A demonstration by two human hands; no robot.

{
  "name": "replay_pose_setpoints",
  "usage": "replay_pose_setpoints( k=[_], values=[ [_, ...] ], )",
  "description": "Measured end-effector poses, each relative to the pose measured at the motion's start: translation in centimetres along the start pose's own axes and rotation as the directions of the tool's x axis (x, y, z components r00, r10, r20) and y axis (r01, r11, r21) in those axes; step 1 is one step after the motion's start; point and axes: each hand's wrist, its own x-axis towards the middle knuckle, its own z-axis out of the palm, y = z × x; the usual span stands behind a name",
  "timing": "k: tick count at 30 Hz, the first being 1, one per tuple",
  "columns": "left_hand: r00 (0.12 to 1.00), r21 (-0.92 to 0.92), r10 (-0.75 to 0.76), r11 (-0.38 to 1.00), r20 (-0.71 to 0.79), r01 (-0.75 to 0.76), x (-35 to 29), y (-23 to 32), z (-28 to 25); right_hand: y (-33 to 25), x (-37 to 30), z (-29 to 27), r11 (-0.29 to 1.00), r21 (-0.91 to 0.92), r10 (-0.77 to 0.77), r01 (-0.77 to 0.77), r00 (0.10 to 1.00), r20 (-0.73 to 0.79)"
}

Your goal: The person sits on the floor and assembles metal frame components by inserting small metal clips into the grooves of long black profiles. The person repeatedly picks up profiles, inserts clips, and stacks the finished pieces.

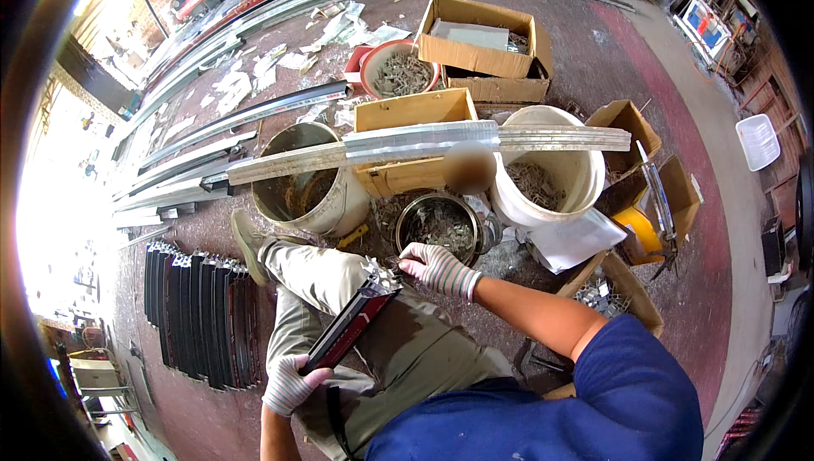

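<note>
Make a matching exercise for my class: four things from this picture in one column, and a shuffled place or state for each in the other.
Things:
1. Left hand
2. Right hand
3. Red-rimmed bowl
4. Row of dark bars

Places and states:
A. Holding many small grey pieces, behind the wooden box
B. On the floor, left of the person's legs
C. Gripping the near end of a dark bar
D. Beside the silver pieces at that bar's far end

Right pairs: 1-C, 2-D, 3-A, 4-B
</note>
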Motion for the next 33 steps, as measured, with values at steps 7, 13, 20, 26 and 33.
replay_pose_setpoints(
  k=[7, 13, 20, 26, 33],
  values=[
    [1.000, -0.063, -0.007, 0.998, 0.029, 0.009, 0.3, 0.6, -0.1, -2.2, -0.4, -1.4, 0.996, -0.091, 0.013, -0.009, 0.999, 0.045],
    [0.996, -0.023, -0.073, 0.997, 0.047, 0.074, 0.0, -0.1, -0.5, -4.1, 0.6, -3.4, 0.996, -0.074, 0.063, -0.057, 0.995, 0.076],
    [0.996, -0.056, -0.075, 0.995, 0.046, 0.078, 0.4, 0.6, -0.7, -2.4, 0.5, -2.8, 0.990, 0.055, 0.129, -0.131, 0.991, 0.049],
    [0.998, -0.059, -0.019, 0.998, 0.058, 0.023, 0.5, -0.3, -0.6, -1.3, 0.0, -2.1, 0.994, 0.034, 0.104, -0.105, 0.994, 0.027],
    [0.998, -0.020, -0.047, 0.999, 0.047, 0.048, 0.5, 0.8, -0.7, -0.9, -0.2, -2.1, 0.985, 0.083, 0.147, -0.149, 0.989, 0.032]
  ],
)
